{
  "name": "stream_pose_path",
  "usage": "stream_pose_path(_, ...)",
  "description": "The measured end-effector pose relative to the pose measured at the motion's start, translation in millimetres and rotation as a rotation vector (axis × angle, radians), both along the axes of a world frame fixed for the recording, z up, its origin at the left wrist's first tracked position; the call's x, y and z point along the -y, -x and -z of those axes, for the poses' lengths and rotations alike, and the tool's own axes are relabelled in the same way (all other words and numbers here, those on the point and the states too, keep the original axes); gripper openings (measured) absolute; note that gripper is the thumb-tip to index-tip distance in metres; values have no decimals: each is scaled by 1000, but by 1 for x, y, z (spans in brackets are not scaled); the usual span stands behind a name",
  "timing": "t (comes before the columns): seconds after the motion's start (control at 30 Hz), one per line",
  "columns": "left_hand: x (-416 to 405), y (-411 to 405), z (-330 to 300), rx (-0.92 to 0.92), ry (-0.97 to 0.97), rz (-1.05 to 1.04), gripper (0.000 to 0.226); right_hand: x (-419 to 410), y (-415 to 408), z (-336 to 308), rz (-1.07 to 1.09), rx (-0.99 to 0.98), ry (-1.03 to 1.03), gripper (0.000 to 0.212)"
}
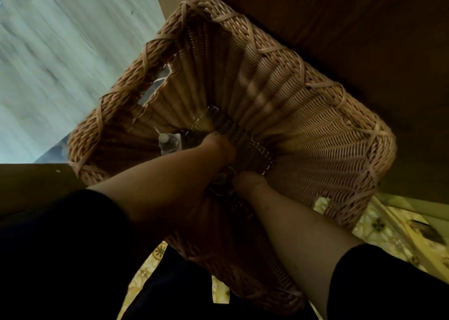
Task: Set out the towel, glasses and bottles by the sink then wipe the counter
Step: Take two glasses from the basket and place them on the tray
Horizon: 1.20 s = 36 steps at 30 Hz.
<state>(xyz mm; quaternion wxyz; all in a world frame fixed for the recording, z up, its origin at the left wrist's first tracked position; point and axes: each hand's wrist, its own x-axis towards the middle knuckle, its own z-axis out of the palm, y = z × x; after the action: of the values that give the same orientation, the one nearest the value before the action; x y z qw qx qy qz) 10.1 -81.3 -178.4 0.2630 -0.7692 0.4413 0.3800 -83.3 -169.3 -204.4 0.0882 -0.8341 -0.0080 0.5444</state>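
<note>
I look straight down into a deep woven wicker basket (pixel 315 115) standing on the floor. Both my arms, in black sleeves, reach to its bottom. My left hand (pixel 220 147) is curled against a dark woven cloth or mat (pixel 252 147) lying there. My right hand (pixel 247 181) is close beside it, with its fingers turned under and hidden. Between the two hands shows a round, glassy object (pixel 221 182), dim and hard to make out. A clear plastic bottle (pixel 168 143) stands upright in the basket's left corner, just left of my left hand.
A dark wooden cabinet face (pixel 364 28) rises behind and to the right of the basket. Pale grey flooring (pixel 60 64) lies to the left and yellow patterned tiles (pixel 388 234) to the lower right. The basket's left wall has a handle opening (pixel 155 81).
</note>
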Motion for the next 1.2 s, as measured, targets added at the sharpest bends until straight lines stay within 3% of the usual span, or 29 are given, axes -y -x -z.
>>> stream_pose_path(0.17, 0, 15, 36, 55, -35, 104, 49, -3, 3, 13, 101, 41, 10, 38)
stream_pose_path(0.33, 1, 15, 24, 16, 6, -58, 40, -4, -5, 2, 169, 23, -5, 38)
stream_pose_path(0.53, 2, -10, -38, -92, 92, -440, 42, -1, -35, -52, 111, 71, -22, 43)
stream_pose_path(0.67, -7, -21, -95, -98, 135, -467, 40, 8, -53, -113, -13, 127, -9, 41)
stream_pose_path(0.77, -18, -24, -143, -86, 211, -687, 35, 18, -65, -162, -62, 200, -52, 33)
stream_pose_path(0.93, -42, -16, -218, 89, 370, -836, 31, 25, -86, -242, -121, 296, -149, 26)
stream_pose_path(1.2, -105, 32, -305, 382, 653, -1291, 23, 5, -95, -346, -257, 504, -357, 16)
